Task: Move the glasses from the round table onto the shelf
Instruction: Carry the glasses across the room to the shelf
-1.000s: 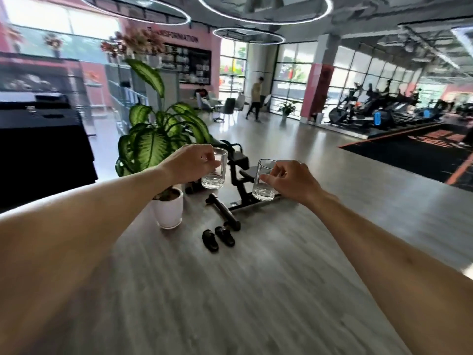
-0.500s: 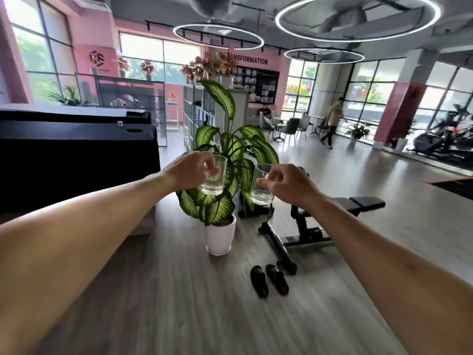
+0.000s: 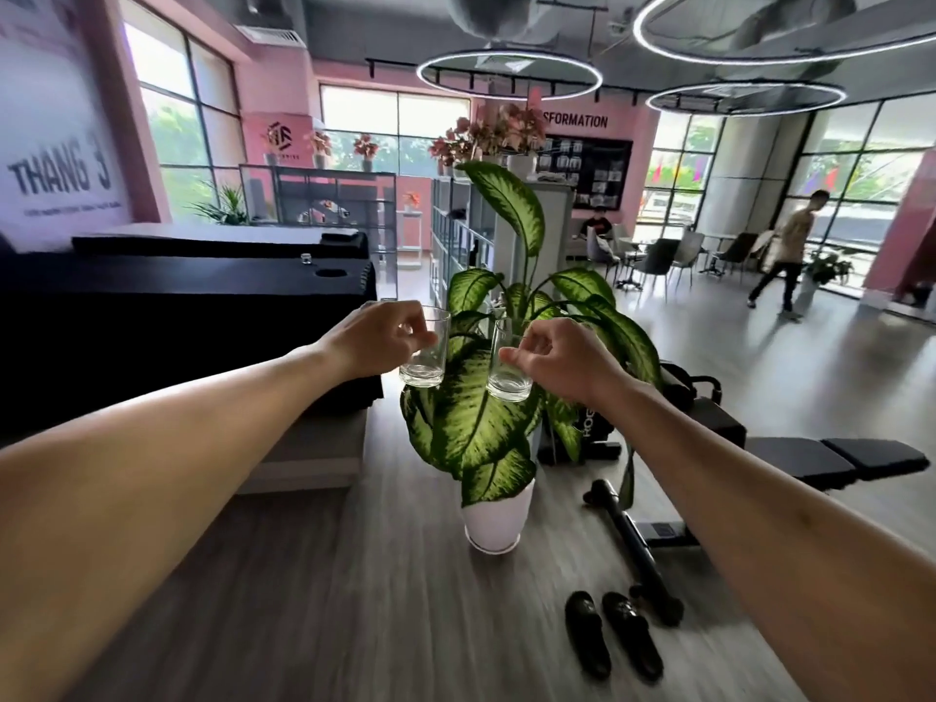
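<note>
Left hand (image 3: 377, 336): fingers clamped on left glass (image 3: 425, 347), held upright, mid-air.
Right hand (image 3: 562, 359): fingers pinching right glass (image 3: 508, 364), near the other, likely carrying both shelfward.

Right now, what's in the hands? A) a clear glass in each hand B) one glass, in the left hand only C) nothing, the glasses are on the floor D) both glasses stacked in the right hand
A: the left hand holds one clear glass and the right hand holds another glass, both held in the air in front of the potted plant.
</note>
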The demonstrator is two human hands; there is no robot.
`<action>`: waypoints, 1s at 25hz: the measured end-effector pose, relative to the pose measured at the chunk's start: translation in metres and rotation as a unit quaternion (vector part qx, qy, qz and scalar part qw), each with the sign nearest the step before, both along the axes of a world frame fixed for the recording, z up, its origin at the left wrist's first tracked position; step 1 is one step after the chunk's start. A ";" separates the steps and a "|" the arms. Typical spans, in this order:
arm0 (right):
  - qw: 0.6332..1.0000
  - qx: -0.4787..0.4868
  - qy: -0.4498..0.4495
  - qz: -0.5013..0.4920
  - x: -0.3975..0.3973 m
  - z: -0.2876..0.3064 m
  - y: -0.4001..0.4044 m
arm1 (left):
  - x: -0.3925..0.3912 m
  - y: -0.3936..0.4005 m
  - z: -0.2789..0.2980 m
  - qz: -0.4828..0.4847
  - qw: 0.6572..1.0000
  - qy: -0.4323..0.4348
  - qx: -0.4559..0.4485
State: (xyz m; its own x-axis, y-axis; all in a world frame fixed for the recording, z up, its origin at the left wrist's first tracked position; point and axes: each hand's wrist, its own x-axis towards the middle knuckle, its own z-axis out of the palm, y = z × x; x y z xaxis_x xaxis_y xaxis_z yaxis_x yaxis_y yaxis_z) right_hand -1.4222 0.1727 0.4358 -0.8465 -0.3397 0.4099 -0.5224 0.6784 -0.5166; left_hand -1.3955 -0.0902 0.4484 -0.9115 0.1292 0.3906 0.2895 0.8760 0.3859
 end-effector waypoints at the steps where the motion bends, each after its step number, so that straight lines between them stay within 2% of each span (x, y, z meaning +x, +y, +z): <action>1: 1.000 -0.003 0.002 0.010 -0.024 -0.002 -0.006 | -0.019 -0.005 0.000 0.010 1.000 0.002 -0.001; 6: 0.998 0.004 0.004 0.057 -0.146 0.006 -0.038 | -0.110 -0.032 0.005 0.067 0.998 0.009 0.004; 15: 0.991 0.020 0.010 0.132 -0.295 0.008 -0.138 | -0.222 -0.114 0.004 0.151 0.988 0.014 0.020; 25: 0.991 0.003 0.022 0.129 -0.459 0.005 -0.290 | -0.366 -0.259 0.007 0.180 0.984 0.003 0.018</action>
State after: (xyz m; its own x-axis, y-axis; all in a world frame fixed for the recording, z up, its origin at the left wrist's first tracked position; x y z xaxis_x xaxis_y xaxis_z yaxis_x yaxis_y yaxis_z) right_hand -1.8811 -0.1175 0.4409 -0.7124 -0.5448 0.4424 -0.7010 0.5223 -0.4855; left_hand -1.7619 -0.3491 0.4550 -0.8931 -0.2152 0.3950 -0.0344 0.9082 0.4171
